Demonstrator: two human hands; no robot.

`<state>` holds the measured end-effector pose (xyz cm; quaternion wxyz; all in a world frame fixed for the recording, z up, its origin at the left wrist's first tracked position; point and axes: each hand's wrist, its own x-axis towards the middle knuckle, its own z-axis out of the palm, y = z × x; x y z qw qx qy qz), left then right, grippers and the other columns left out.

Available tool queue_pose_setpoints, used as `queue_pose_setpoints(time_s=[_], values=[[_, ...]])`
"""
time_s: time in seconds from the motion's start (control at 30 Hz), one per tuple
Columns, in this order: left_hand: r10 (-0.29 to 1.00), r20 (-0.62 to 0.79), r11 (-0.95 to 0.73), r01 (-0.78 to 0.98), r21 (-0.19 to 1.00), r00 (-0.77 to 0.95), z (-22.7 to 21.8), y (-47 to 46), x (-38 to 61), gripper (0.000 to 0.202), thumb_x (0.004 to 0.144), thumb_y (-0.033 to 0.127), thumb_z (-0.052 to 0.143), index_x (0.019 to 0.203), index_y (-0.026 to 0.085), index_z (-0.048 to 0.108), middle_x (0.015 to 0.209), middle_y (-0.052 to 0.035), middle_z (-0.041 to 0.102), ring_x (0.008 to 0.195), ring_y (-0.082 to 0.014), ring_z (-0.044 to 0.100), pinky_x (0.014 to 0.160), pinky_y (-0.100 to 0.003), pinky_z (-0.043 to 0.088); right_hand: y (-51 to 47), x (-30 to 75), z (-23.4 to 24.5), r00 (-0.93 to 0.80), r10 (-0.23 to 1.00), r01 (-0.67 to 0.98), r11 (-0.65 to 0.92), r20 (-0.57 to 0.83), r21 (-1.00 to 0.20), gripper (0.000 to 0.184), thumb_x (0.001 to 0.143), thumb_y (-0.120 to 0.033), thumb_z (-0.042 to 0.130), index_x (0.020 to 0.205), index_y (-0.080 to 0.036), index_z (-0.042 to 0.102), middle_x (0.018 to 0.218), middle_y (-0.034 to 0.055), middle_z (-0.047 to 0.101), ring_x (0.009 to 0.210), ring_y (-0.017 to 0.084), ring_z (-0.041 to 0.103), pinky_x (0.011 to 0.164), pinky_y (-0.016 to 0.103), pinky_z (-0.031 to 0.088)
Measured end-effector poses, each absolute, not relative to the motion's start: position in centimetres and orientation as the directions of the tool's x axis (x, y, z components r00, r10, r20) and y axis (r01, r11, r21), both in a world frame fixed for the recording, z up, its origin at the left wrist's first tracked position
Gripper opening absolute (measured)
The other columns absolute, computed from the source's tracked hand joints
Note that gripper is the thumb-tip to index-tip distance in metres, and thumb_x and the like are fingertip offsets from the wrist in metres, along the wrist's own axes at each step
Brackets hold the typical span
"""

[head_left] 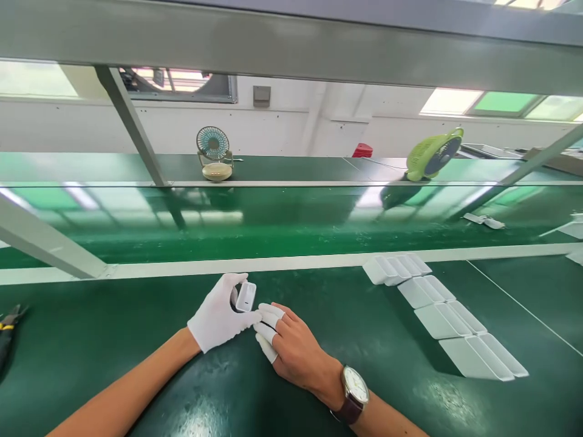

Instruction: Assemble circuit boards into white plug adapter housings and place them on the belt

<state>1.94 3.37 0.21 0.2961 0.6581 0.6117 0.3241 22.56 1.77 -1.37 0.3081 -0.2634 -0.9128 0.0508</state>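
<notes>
My left hand [224, 317], in a white glove, grips a small white rectangular plastic piece [246, 297] between thumb and fingers, just above the green work surface. The piece has rounded corners, a raised rim and a small dark slot near one end. Close by on the right is my right hand [291, 345], with white finger cots on several fingers. Its fingers are bent and pressed together, with the tips at my left thumb. Whatever they may pinch is hidden. A watch is strapped to my right wrist.
To the right, white plastic trays or covers [449, 320] lie in a diagonal row. Black-and-yellow pliers [9, 331] rest at the left edge. Beyond a pale rail [282, 263] runs a green belt [291, 240]. Two small fans stand behind it, and a metal beam crosses overhead.
</notes>
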Motion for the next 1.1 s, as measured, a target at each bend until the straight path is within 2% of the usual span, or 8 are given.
queue_pose_setpoints(time_s=[0.23, 0.43, 0.53, 0.6, 0.73, 0.83, 0.93, 1.1], values=[[1.000, -0.019, 0.021, 0.533, 0.846, -0.009, 0.5, 3.5, 2.2, 0.068, 0.060, 0.031, 0.082, 0.121, 0.021, 0.055, 0.080, 0.0044, 0.058, 0.069, -0.0158, 0.058, 0.070, -0.034, 0.053, 1.6, 22.6, -1.1, -0.735, 0.422, 0.307, 0.905, 0.530, -0.294, 0.028, 0.095, -0.009, 0.053, 0.121, -0.018, 0.062, 0.116, 0.0122, 0.071, 0.112, 0.023, 0.067, 0.108, 0.044, 0.051], [0.999, -0.047, 0.045, 0.426, 0.904, -0.007, 0.6, 3.4, 2.2, 0.068, 0.059, 0.025, 0.081, 0.122, 0.021, 0.055, 0.078, 0.0051, 0.062, 0.065, -0.0131, 0.057, 0.069, -0.031, 0.052, 1.6, 22.9, -1.4, -0.762, 0.407, 0.284, 0.909, 0.503, -0.305, 0.037, 0.093, -0.003, 0.050, 0.125, -0.018, 0.061, 0.124, 0.0139, 0.069, 0.119, 0.024, 0.064, 0.104, 0.042, 0.054], [0.998, 0.011, 0.015, 0.365, 0.931, -0.068, 0.6, 3.3, 2.0, 0.045, 0.062, 0.028, 0.080, 0.102, 0.019, 0.060, 0.066, 0.0074, 0.056, 0.059, -0.0110, 0.053, 0.062, -0.027, 0.048, 1.7, 23.0, -1.4, -0.763, 0.400, 0.268, 0.911, 0.507, -0.314, 0.035, 0.094, -0.003, 0.050, 0.124, -0.020, 0.060, 0.122, 0.0126, 0.070, 0.121, 0.023, 0.064, 0.103, 0.040, 0.055], [0.997, -0.030, 0.049, 0.300, 0.953, -0.067, 0.6, 3.4, 1.5, 0.026, 0.069, 0.033, 0.076, 0.081, 0.019, 0.059, 0.057, 0.0076, 0.052, 0.052, -0.0092, 0.050, 0.054, -0.023, 0.044, 1.7, 23.0, -1.2, -0.764, 0.395, 0.256, 0.911, 0.511, -0.322, 0.030, 0.096, -0.006, 0.053, 0.121, -0.021, 0.061, 0.118, 0.0111, 0.072, 0.120, 0.022, 0.064, 0.102, 0.040, 0.055], [0.937, -0.247, 0.229, 0.100, 0.968, 0.248, 0.7, 4.0, -0.1, 0.034, 0.080, 0.044, 0.068, 0.062, 0.017, 0.055, 0.043, 0.0036, 0.053, 0.033, -0.0083, 0.044, 0.035, -0.020, 0.030, 1.6, 22.8, -0.8, -0.756, 0.395, 0.252, 0.912, 0.522, -0.324, 0.016, 0.099, -0.016, 0.057, 0.113, -0.021, 0.063, 0.117, 0.0107, 0.072, 0.117, 0.020, 0.066, 0.100, 0.037, 0.056], [0.819, -0.248, 0.316, -0.047, 0.947, 0.517, 0.8, 4.6, -1.2, 0.040, 0.079, 0.046, 0.072, 0.060, 0.014, 0.059, 0.046, -0.0021, 0.060, 0.030, -0.0094, 0.046, 0.029, -0.020, 0.028, 1.6, 22.8, -0.6, -0.761, 0.393, 0.249, 0.912, 0.517, -0.326, 0.008, 0.098, -0.022, 0.060, 0.105, -0.020, 0.062, 0.116, 0.0109, 0.072, 0.114, 0.020, 0.067, 0.101, 0.035, 0.055], [0.674, -0.224, 0.410, -0.105, 0.906, 0.704, 0.8, 4.9, -1.7, 0.040, 0.076, 0.047, 0.076, 0.063, 0.011, 0.064, 0.052, -0.0046, 0.064, 0.034, -0.0116, 0.053, 0.028, -0.020, 0.033, 1.6, 22.9, -0.5, -0.768, 0.393, 0.251, 0.911, 0.505, -0.327, 0.004, 0.098, -0.021, 0.059, 0.101, -0.020, 0.060, 0.113, 0.0105, 0.072, 0.111, 0.019, 0.068, 0.100, 0.033, 0.055], [0.473, -0.212, 0.474, -0.044, 0.879, 0.855, 0.2, 4.6, -1.7, 0.037, 0.069, 0.039, 0.085, 0.088, 0.010, 0.073, 0.077, -0.0086, 0.074, 0.056, -0.0186, 0.069, 0.040, -0.023, 0.050, 1.6, 22.9, -0.7, -0.749, 0.391, 0.218, 0.908, 0.534, -0.359, 0.008, 0.095, -0.016, 0.058, 0.092, -0.023, 0.055, 0.108, 0.0088, 0.073, 0.104, 0.019, 0.070, 0.094, 0.035, 0.058]])
